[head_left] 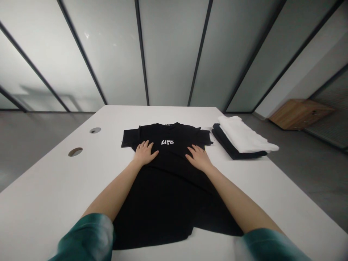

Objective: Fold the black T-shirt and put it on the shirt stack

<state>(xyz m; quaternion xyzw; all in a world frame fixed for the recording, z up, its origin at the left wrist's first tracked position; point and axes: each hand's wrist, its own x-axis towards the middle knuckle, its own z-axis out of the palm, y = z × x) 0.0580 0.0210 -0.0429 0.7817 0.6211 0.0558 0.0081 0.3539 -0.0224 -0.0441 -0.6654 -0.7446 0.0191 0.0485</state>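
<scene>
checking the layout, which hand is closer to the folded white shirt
Right. The right hand lies flat on the black t-shirt, on the side toward the folded white shirt; the left hand rests left of the print, farther away.

Inventory for you: seven kinds, eleven pieces.
You have 1 table [40, 195] and 1 black T-shirt [168, 195] with 1 white printed word on it. There are 2 hands, your left hand [144, 153] and right hand [199, 158], plus 2 teal sleeves, left sleeve [87, 235] and right sleeve [272, 246]. Folded pieces – 2 in 1 stack: white folded garment [244, 136], dark folded garment [231, 150]. Round tabletop holes – 2: far hole [95, 130], near hole [75, 152]. On the floor is 1 wooden cabinet [299, 113].
</scene>
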